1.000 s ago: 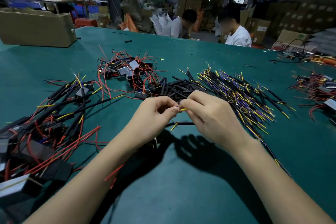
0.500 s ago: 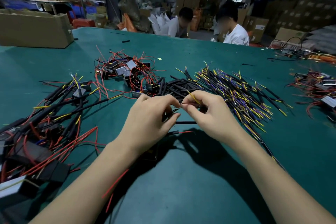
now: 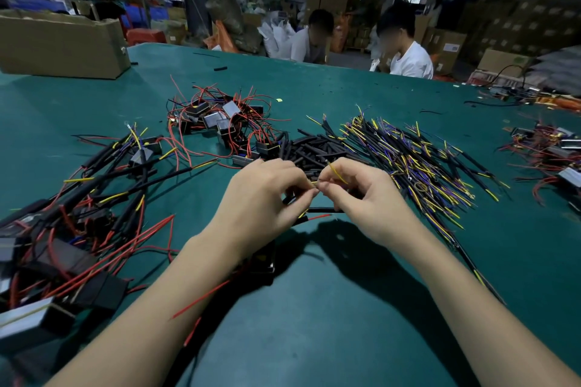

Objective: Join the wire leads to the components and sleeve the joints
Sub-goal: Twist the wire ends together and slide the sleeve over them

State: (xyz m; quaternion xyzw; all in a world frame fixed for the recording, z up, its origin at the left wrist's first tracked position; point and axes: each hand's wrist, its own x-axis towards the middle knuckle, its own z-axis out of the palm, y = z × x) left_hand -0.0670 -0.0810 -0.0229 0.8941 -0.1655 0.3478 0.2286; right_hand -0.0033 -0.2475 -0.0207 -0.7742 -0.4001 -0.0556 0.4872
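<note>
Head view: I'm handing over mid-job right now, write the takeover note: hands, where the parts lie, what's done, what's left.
Left hand: fingers pinch a wire end at the joint, above the table.
Right hand: fingers pinch the yellow lead against that end; the joint itself is hidden by the fingertips.
Parts: black sleeves heaped just beyond the hands; yellow-and-purple leads to the right; unwired components with red wires beyond on the left.
Done: sleeved assemblies piled at left.
Left: finish this joint, sleeve it, then work through the remaining piles.
</note>
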